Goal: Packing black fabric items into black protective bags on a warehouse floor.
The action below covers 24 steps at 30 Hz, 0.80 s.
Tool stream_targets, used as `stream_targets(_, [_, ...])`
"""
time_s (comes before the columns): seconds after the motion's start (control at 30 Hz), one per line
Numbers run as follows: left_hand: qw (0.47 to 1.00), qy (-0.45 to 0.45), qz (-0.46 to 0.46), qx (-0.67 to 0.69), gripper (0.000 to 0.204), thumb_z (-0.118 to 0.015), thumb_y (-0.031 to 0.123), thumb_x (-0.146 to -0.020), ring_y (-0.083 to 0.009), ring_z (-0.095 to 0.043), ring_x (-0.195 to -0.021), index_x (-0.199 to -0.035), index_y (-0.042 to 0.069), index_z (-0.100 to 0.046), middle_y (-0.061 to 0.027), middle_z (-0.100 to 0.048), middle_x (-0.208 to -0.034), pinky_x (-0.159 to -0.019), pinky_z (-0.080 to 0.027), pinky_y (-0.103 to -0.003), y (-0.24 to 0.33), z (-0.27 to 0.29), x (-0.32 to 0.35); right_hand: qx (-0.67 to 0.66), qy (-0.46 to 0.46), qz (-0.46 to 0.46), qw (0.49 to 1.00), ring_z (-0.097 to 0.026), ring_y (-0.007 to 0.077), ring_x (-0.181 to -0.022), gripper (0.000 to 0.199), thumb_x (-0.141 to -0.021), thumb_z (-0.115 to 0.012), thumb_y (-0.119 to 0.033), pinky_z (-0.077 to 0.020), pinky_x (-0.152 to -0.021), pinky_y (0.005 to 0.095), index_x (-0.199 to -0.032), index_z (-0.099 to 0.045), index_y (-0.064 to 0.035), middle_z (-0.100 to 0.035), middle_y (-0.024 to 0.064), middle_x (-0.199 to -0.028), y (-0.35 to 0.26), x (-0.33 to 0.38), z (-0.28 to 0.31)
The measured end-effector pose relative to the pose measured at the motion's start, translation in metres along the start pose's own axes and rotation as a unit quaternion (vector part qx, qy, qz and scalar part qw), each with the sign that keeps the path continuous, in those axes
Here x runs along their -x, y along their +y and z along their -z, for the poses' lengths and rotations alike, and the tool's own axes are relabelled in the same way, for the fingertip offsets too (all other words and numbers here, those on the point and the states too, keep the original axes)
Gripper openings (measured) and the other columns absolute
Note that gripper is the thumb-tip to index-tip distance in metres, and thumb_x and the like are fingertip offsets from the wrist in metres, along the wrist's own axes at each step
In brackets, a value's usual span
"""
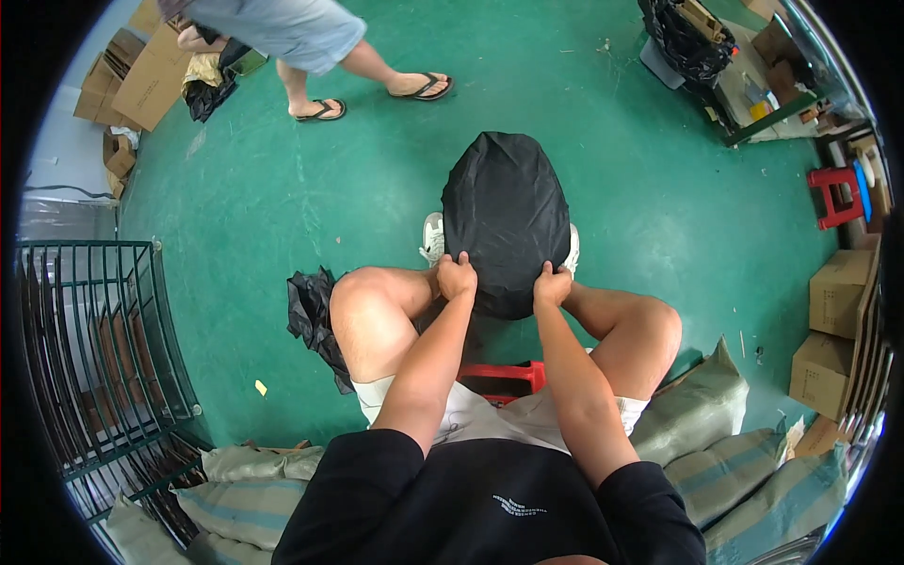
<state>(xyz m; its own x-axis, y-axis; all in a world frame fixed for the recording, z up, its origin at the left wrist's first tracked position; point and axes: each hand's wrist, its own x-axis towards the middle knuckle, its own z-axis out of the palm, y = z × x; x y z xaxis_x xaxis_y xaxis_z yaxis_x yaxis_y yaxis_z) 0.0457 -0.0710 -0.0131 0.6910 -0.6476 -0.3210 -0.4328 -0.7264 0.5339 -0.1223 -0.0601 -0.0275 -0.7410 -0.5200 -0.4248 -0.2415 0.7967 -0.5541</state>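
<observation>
Between my knees stands a rounded, bulky thing in thin black fabric (pixel 506 212), like a stuffed bag or a cover pulled over something; what is inside is hidden. My left hand (pixel 457 275) is closed on its near left edge, with the thumb lying on top. At the near right edge my right hand (pixel 553 285) pinches the same fabric. White shoes (pixel 432 237) show on both sides of it. Under me is part of a red plastic stool (pixel 513 377). Crumpled black plastic (pixel 313 315) lies on the floor beside my left knee.
Another person in sandals (pixel 422 87) stands at the far left, near cardboard boxes (pixel 151 89). A green metal rack (pixel 104 348) is at left. Stuffed woven sacks (pixel 725 471) lie behind me. Cartons (pixel 838 292), a red stool (pixel 833 198) and a workbench (pixel 767 127) line the right.
</observation>
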Motion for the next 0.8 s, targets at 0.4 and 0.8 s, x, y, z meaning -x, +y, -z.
stream_targets(0.4, [0.992, 0.123, 0.027, -0.013, 0.041, -0.068, 0.018, -0.079, -0.0407, -0.054, -0.115, -0.115, -0.001, -0.057, -0.0256, -0.058, -0.121, -0.095, -0.044, -0.047, 0.029, 0.001, -0.022, 0.119, 0.138, 0.125, 0.975, -0.048, 0.0389, -0.122, 0.048, -0.080, -0.071, -0.024, -0.0381, -0.100, 0.0497, -0.118, -0.051, -0.0029, -0.056, 0.0210, -0.125, -0.044, 0.008, 0.017])
stream_targets(0.8, [0.861, 0.019, -0.484, -0.152, 0.082, -0.056, 0.042, -0.092, -0.0364, -0.026, -0.143, -0.151, -0.001, -0.018, -0.0237, -0.028, -0.153, -0.117, -0.023, -0.045, 0.088, -0.050, -0.123, 0.262, -0.006, 0.559, 0.787, -0.016, 0.0321, -0.148, 0.064, -0.096, -0.048, -0.038, -0.0117, -0.119, 0.0495, -0.149, -0.031, -0.0065, -0.022, 0.0150, -0.158, -0.126, -0.081, -0.058])
